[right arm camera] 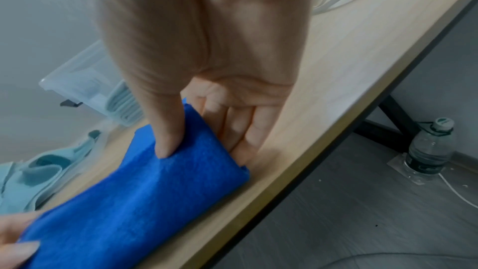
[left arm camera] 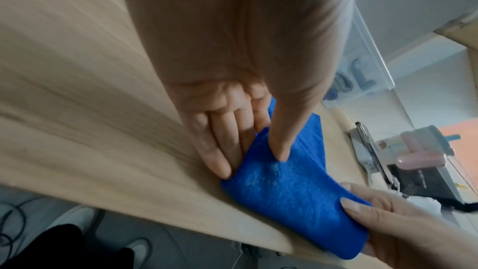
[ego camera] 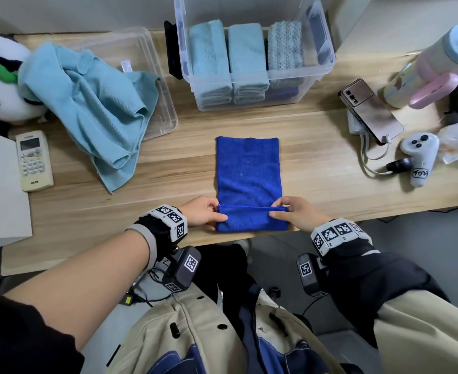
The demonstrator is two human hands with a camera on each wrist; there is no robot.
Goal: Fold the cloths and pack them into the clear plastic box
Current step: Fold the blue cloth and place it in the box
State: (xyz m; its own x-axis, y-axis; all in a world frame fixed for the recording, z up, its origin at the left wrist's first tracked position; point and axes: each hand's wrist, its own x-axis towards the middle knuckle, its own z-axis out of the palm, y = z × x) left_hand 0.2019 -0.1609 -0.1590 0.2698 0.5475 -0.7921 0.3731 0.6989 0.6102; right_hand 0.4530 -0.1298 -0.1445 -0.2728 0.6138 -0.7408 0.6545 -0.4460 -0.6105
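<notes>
Two hands [ego camera: 249, 214] pinching fuzzy blue cloth's [ego camera: 248, 168] rolled near edge, rectangular, on woodgrain table [ego camera: 317, 147]

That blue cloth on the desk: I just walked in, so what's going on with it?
A person is folding the blue cloth on the wooden desk. The left hand and right hand each pinch a near corner, turning that end over. The clear plastic box behind already holds folded cloths; a light blue cloth lies unfolded at left.

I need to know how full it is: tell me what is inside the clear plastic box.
The clear plastic box holds three upright stacks: two of light blue folded cloths and a knitted cloth over dark blue ones. Lower layers show only edge-on.
</notes>
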